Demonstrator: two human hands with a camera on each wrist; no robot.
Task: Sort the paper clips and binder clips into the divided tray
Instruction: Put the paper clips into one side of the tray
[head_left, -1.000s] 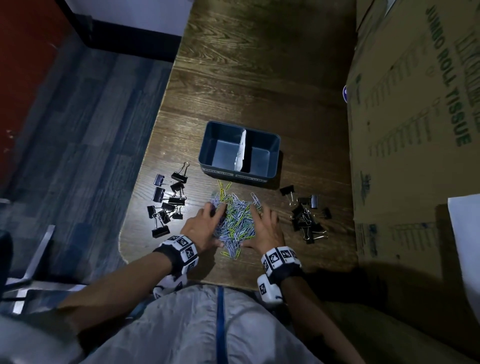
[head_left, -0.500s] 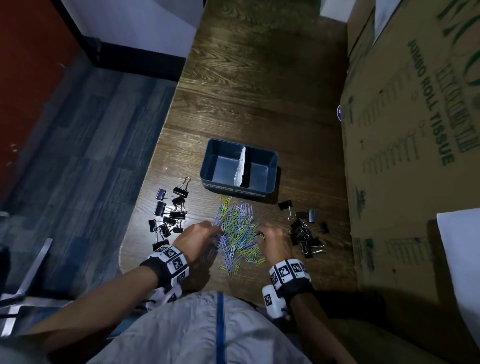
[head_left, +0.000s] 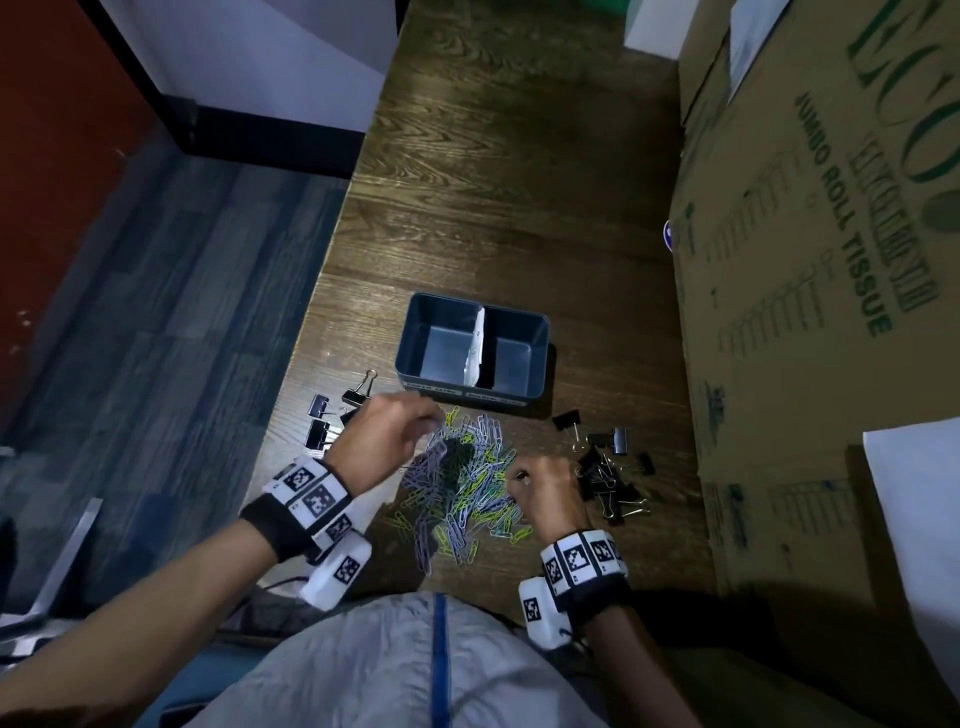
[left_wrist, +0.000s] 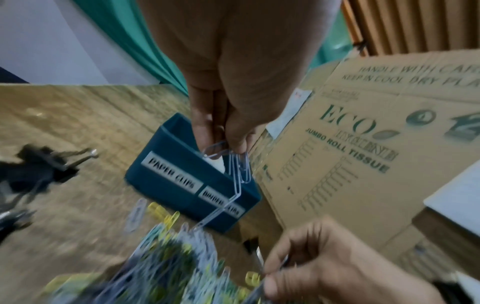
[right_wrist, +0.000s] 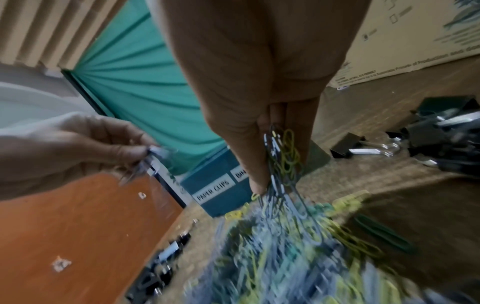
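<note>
A blue divided tray with both halves empty stands on the wooden table, labelled PAPER CLIPS on the left. In front of it lies a heap of coloured paper clips. My left hand is lifted above the heap's left side and pinches a few linked pale clips that dangle down. My right hand at the heap's right edge pinches a bunch of yellow and blue clips. Black binder clips lie in two groups, left and right.
A big cardboard box walls off the table's right side, with a white sheet over its near corner. The table's left edge drops to a blue floor. Bare wood stretches behind the tray.
Both hands were flat against the heap's sides a second ago. Now the left hand has risen toward the tray with clips pinched, and the right has closed on a bunch.
</note>
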